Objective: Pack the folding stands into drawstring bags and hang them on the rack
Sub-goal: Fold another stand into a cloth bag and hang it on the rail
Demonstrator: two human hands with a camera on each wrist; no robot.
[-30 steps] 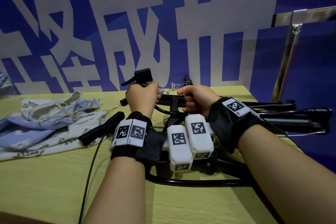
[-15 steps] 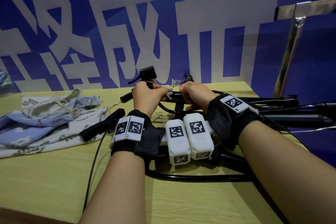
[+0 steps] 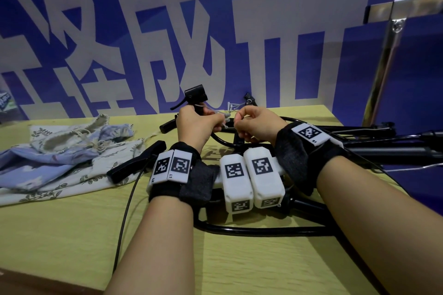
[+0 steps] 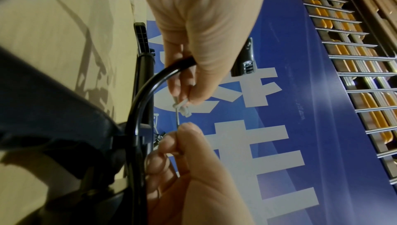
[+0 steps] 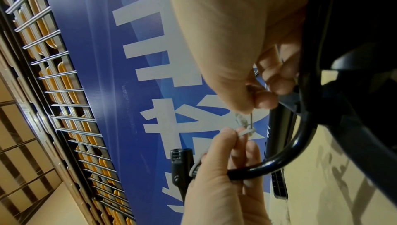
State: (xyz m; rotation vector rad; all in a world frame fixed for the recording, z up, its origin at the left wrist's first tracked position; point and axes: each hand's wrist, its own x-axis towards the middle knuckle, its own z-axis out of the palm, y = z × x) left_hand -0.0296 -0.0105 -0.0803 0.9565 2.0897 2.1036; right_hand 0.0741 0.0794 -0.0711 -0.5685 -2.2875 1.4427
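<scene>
Pinching a thin pale tie (image 4: 181, 108) between them, both hands work at the far middle of the table: the left hand (image 3: 195, 124) curls its fingers round the curved black tube of a folding stand (image 4: 146, 82) while its thumb and forefinger nip the small knotted end of the tie, and the right hand (image 3: 257, 124) nips the thin strand that runs from that knot, its other fingers tucked in. Gripping this way probably steadies the frame so the tie can be worked on against it; whether it is being loosened or tightened cannot be told. Other black stands (image 3: 374, 141) lie folded at the right, their tubes reaching past the table's right edge. The drawstring bags (image 3: 60, 158), floral and blue cloth, lie slack in a heap at the left, well apart from the hands, with nothing packed in them as far as can be seen. A black clip on a cable (image 3: 136, 161) rests just beside the cloth. The table (image 3: 60, 235) is pale yellow wood. Behind it hangs a blue banner with large white characters (image 3: 215, 31), and a shiny metal rack post (image 3: 383, 60) rises at the far right with nothing hung on the part in view.
</scene>
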